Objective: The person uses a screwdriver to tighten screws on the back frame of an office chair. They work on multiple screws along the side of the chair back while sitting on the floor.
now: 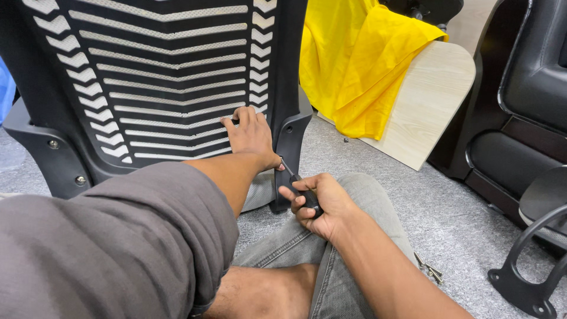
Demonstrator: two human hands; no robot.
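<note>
The right hand (316, 204) is closed around a black-handled screwdriver (301, 189), its shaft angled up toward the chair back (171, 77) just ahead. The left hand (251, 133) hooks its fingers through the mesh slats beyond — steadying it. A slipping tip could jab that wrist, which sits right beside the shaft. Loose screws (428, 270) lie right of the right hand. No packages or labels show — only yellow cloth (354, 65) farther off.

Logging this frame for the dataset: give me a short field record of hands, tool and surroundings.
left hand: gripping the slatted chair back, fingers hooked between slats
right hand: closed on screwdriver, black handle, shaft angled up toward the chair frame's lower right edge
floor: grey carpet, loose screws by the knee
behind: yellow cloth draped over wooden panel
</note>
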